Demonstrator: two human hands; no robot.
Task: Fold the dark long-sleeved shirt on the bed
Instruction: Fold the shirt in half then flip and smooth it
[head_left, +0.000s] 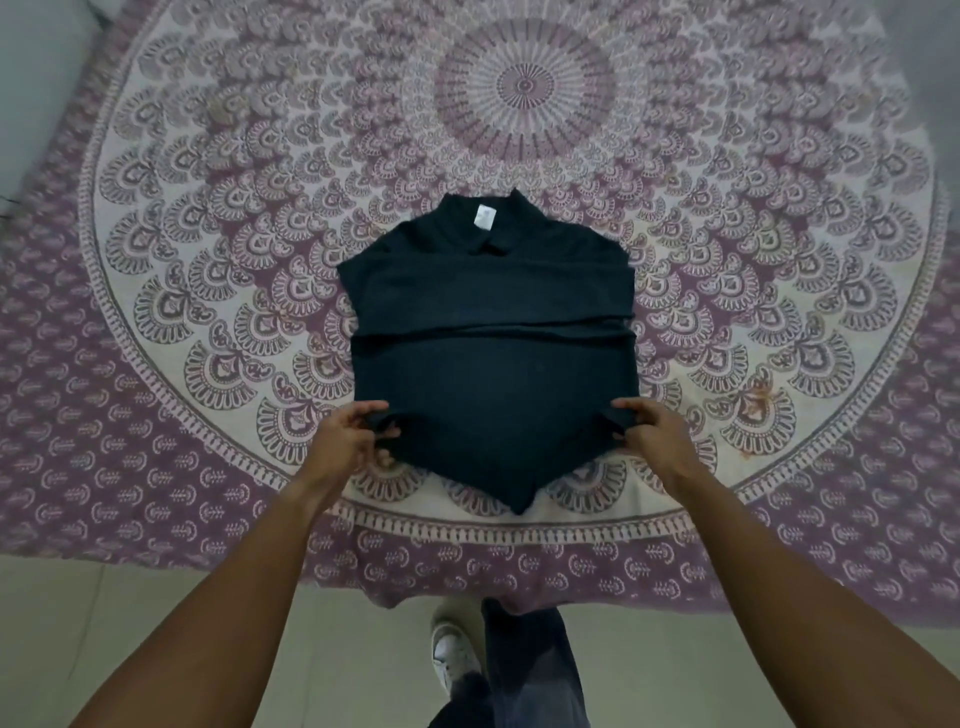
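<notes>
Dark shirt (488, 332), collar pointing away

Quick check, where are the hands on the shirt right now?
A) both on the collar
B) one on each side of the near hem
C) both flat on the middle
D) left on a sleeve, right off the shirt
B: the left hand and right hand each pinch a near corner of the dark shirt, its collar far from the person.

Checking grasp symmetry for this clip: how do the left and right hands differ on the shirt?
The left hand pinches the shirt at its left edge; the right hand pinches its right edge. The left hand's thumb lies on top of the fabric; the right hand's fingers curl over it. Both grip near the lower hem at matching height.
</notes>
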